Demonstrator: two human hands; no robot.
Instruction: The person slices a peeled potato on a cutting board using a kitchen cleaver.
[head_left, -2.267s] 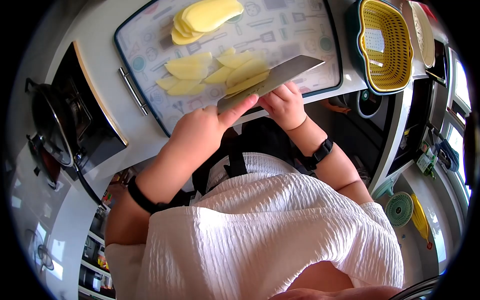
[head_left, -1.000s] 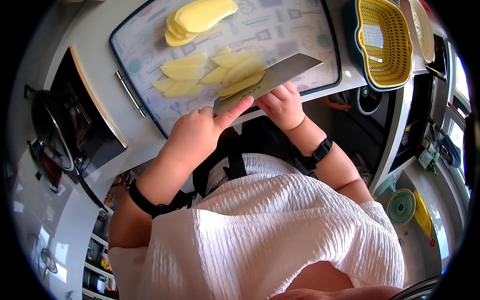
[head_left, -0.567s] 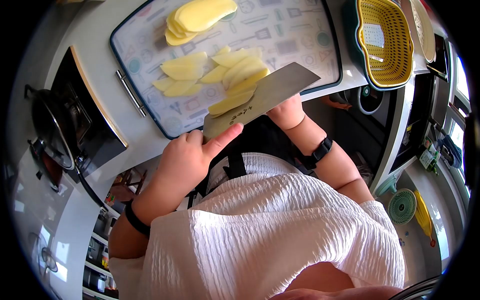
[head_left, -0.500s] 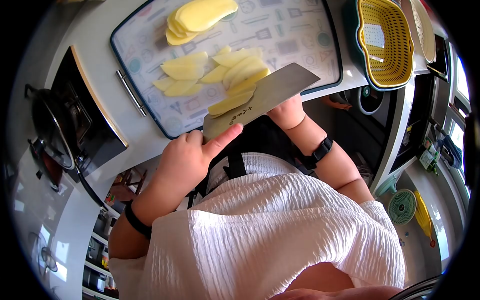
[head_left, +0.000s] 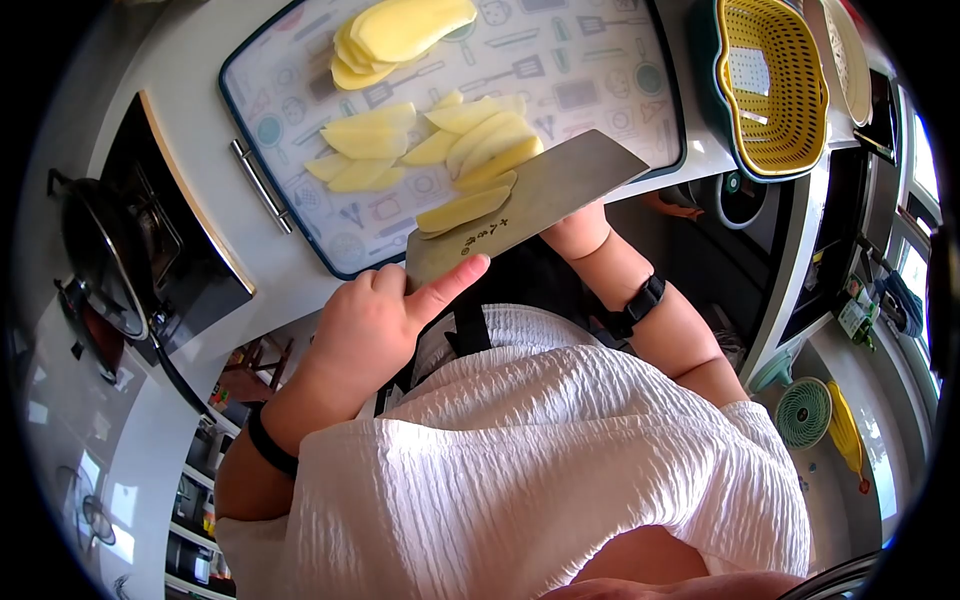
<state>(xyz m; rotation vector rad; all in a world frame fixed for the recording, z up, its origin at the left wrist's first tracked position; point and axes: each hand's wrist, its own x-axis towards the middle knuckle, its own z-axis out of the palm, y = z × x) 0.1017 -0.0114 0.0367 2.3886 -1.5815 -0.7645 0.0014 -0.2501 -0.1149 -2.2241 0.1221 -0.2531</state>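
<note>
A broad cleaver (head_left: 565,185) is held slanting over the near edge of the cutting board (head_left: 600,60). My left hand (head_left: 365,310) is closed on its left end, the thumb lying along the blade's face; the handle is hidden. My right hand (head_left: 577,230) is by the blade's lower edge, its fingers hidden behind the metal. A long potato slice (head_left: 462,210) rests against the blade's upper edge. Just beyond, overlapping potato slices (head_left: 490,140) lie on the board, with another group of pale slices (head_left: 365,145) to their left. A stack of larger potato slices (head_left: 410,30) sits farther back.
At the right of the board stands a yellow colander (head_left: 775,90) in a dark basin. To the left are a stove (head_left: 185,220) and a dark lidded pan (head_left: 105,255). The board has a metal handle (head_left: 262,187). A green strainer (head_left: 803,413) is at lower right.
The cleaver has shifted slightly to the right, and my right hand has moved a little with it. My left hand keeps its hold, and the slices on the board look unchanged.
</note>
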